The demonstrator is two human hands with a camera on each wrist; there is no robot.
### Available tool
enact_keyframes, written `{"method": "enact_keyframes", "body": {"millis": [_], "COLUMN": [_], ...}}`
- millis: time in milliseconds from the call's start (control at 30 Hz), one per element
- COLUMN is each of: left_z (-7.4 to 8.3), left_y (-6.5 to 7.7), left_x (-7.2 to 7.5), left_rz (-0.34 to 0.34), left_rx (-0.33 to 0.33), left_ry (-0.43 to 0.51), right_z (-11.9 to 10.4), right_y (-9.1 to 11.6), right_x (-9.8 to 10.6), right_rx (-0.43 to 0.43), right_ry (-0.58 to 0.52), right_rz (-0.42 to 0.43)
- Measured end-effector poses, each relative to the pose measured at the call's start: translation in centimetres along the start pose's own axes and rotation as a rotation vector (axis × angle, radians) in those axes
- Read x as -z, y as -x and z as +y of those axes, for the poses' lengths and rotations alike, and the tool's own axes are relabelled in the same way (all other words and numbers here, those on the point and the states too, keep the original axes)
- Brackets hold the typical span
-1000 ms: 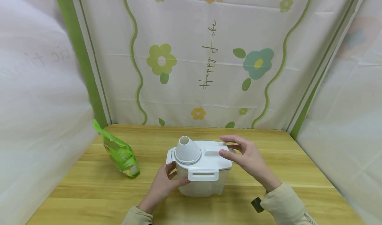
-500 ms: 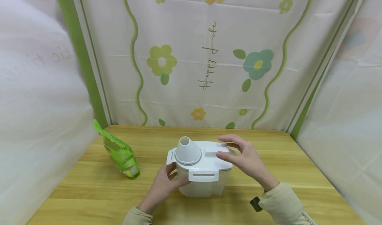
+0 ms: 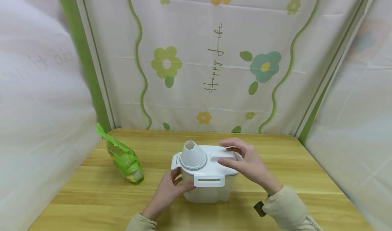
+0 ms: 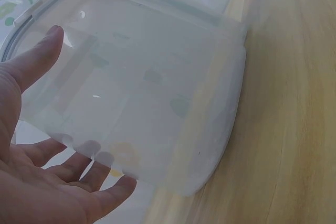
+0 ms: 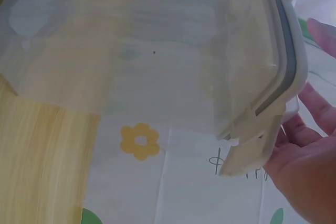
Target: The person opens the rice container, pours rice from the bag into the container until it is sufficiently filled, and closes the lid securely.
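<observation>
A translucent plastic storage container (image 3: 208,195) stands upright on the table with a white lid (image 3: 199,171) on top. A hollow white cone (image 3: 193,159) rises from the lid's left part. On the right part is a raised white handle (image 3: 215,155). Slotted latches (image 3: 209,181) stick outward at the front and left. My left hand (image 3: 167,187) grips the container's left end, thumb on the front wall, fingers round the far side. My right hand (image 3: 251,161) curves loosely over the lid's right part, thumb by the handle's near side, fingers beyond its far side.
A crumpled green plastic bag (image 3: 125,161) lies at the left of the wooden table (image 3: 101,203). Flower-printed white curtains (image 3: 190,98) close off the back and both sides. A dark object (image 3: 259,209) hangs by my right sleeve.
My right hand has slid slightly left over the lid, its thumb moving along the handle. My left hand and the container have stayed in place.
</observation>
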State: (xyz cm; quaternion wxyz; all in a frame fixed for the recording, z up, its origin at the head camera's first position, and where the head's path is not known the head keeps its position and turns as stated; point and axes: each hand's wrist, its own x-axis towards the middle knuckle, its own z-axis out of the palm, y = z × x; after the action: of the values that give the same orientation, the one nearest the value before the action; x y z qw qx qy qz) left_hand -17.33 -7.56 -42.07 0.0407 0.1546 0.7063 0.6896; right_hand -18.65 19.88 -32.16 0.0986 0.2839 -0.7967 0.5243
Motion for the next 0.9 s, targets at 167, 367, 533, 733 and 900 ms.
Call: {"method": "enact_keyframes", "body": {"millis": [167,367,533,733,900], "left_z": [-0.1,-0.1,0.0,0.0,-0.1], "left_y": [0.0,0.0,0.1,0.0,0.0], "left_x": [0.0,0.0,0.0,-0.1,-0.1], "left_rz": [0.007,0.006,-0.001,0.0,0.005], "left_rx": [-0.004,-0.004,-0.003,-0.006,-0.012], "left_ry": [-0.005,-0.01,-0.007,-0.007,-0.007], "right_z": [-0.1,-0.1,0.0,-0.1,-0.2], "right_y": [-0.1,-0.3,-0.4,-0.6,-0.8], "right_x": [-0.4,-0.8,-1.1,-1.3,-1.6], "right_rx": [0.005,0.009,0.007,-0.001,-0.006], "right_ry": [0.032,0.043,0.051,0.087,0.094], "right_rz": [-0.008,-0.024,-0.032,-0.023,-0.004]}}
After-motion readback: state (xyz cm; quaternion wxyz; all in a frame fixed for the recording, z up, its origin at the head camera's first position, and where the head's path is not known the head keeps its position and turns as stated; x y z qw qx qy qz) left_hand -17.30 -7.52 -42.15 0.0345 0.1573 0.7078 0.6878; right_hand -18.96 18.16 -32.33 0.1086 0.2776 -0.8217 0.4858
